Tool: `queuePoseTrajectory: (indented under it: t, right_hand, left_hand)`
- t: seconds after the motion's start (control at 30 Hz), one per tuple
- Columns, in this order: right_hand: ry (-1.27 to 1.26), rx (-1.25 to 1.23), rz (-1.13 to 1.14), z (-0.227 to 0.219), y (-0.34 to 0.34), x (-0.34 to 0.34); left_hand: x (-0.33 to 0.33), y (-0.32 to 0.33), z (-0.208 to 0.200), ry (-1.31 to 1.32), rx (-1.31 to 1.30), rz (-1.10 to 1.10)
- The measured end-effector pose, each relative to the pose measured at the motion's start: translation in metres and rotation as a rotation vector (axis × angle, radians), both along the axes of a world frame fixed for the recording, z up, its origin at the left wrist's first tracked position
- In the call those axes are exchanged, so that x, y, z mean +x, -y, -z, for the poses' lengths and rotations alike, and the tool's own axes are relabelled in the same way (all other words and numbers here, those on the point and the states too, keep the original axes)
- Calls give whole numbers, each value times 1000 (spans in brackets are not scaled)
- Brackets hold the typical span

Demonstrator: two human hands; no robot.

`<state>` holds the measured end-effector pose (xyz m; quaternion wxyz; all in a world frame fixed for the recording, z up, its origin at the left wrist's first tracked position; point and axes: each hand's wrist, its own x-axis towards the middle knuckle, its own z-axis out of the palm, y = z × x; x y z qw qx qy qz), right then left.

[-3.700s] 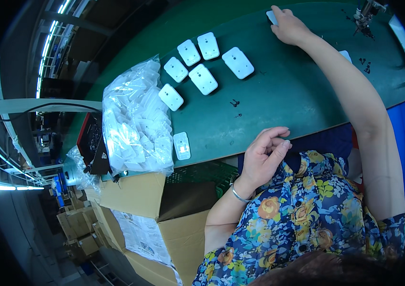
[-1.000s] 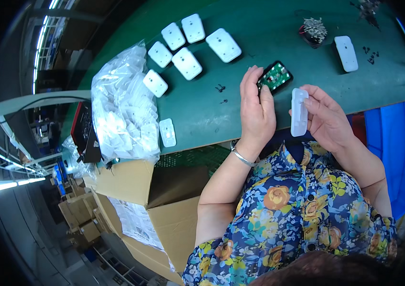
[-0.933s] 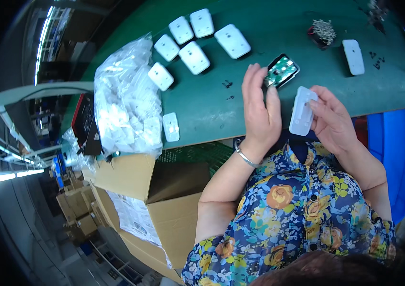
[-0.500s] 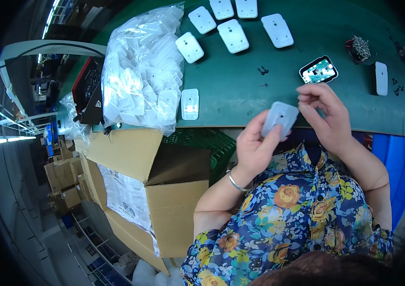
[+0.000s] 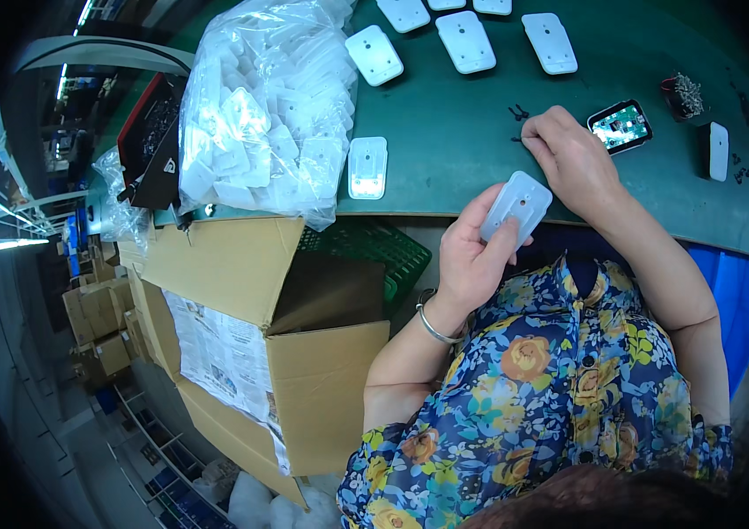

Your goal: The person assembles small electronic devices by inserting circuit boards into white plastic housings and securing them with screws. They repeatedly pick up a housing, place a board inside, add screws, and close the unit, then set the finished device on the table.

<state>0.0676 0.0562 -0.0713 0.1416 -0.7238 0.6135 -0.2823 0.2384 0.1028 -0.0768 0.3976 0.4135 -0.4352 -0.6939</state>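
Note:
My left hand (image 5: 473, 269) grips a translucent white plastic cover (image 5: 523, 196) just off the table's front edge, thumb across its face. It is a rounded rectangle with a dark hole near its top. Over the tabletop, my right hand (image 5: 573, 163) has thumb and forefinger pinched together beside a few small black parts (image 5: 518, 112). Whatever is between those fingertips is too small to make out. Right of that hand lies an open casing with a green circuit board (image 5: 621, 126).
A clear bag of white covers (image 5: 269, 123) fills the table's left part, with a single cover (image 5: 367, 167) beside it. Several white casings (image 5: 465, 42) lie at the back. A clump of small metal pieces (image 5: 685, 95) sits right. Below the edge stands an open carton (image 5: 326, 388).
My right hand has moved left and away from me, down to the small black parts, its fingers closing. The left hand still holds the cover. The whole view has shifted slightly.

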Motion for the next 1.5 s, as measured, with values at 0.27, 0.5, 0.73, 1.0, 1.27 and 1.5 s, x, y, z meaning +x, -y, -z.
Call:
queuePoseTrajectory:
  t: [0.27, 0.5, 0.73, 1.0, 1.27, 1.5]
  right_hand:
    - [317, -88, -170, -24, -35, -18]
    - [173, -120, -261, -26, -43, -36]
    - [12, -143, -364, -32, -42, -45]
    - [-226, -172, -508, -47, -39, -54]
    - [-261, -213, -561, -51, -39, -64]
    - [-317, -233, -584, -52, -39, -63]
  left_hand:
    - [-9, 8, -4, -65, 54, 118]
    - [-17, 13, -9, -30, 87, 271]
    - [-22, 13, -11, -26, 112, 321]
    - [-30, 8, -7, -22, 39, 293]
    - [-36, 9, -10, -64, 83, 311]
    - [-39, 7, -6, -6, 39, 293]
